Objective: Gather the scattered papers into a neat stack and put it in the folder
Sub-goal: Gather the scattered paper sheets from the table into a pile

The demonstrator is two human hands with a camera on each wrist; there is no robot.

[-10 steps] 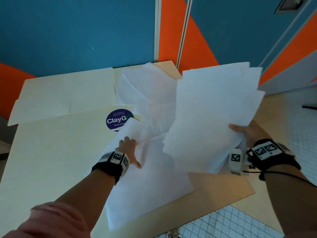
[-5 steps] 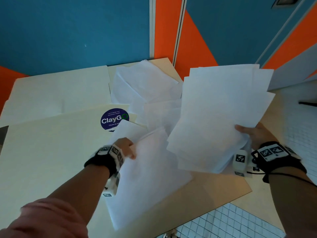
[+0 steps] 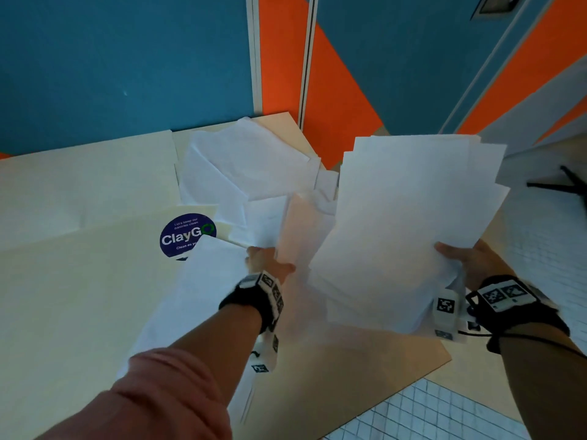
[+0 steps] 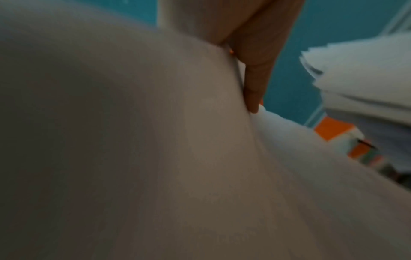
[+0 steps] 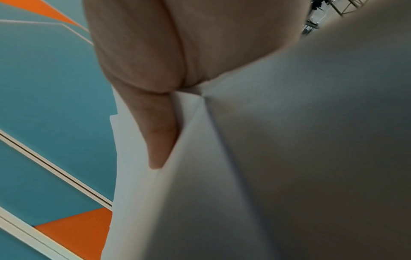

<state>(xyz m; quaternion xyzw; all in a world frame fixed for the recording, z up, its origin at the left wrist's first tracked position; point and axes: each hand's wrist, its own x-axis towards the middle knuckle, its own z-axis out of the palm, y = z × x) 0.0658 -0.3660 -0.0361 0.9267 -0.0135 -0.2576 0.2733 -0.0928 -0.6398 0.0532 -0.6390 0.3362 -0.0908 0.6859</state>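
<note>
My right hand (image 3: 467, 262) grips an uneven stack of white papers (image 3: 409, 217) by its lower right edge and holds it tilted above the table; its thumb (image 5: 160, 140) lies on the top sheet. My left hand (image 3: 270, 265) pinches one loose sheet (image 3: 301, 242), which stands raised and blurred just left of the stack, with the thumb (image 4: 253, 79) pressed on that sheet (image 4: 155, 140). More white sheets (image 3: 247, 166) lie scattered at the far side of the table. Another sheet (image 3: 203, 290) lies under my left forearm. A large cream folder (image 3: 79, 192) lies open at the left.
A round blue ClayGo sticker (image 3: 187, 236) sits on the light wooden table (image 3: 365, 376) beside the folder. The table's near right corner ends over white tiled floor (image 3: 428, 414). A blue and orange wall (image 3: 127, 58) stands right behind the table.
My left hand has taken hold of a loose sheet and lifted it off the table toward the stack. The stack in my right hand has stayed in about the same place.
</note>
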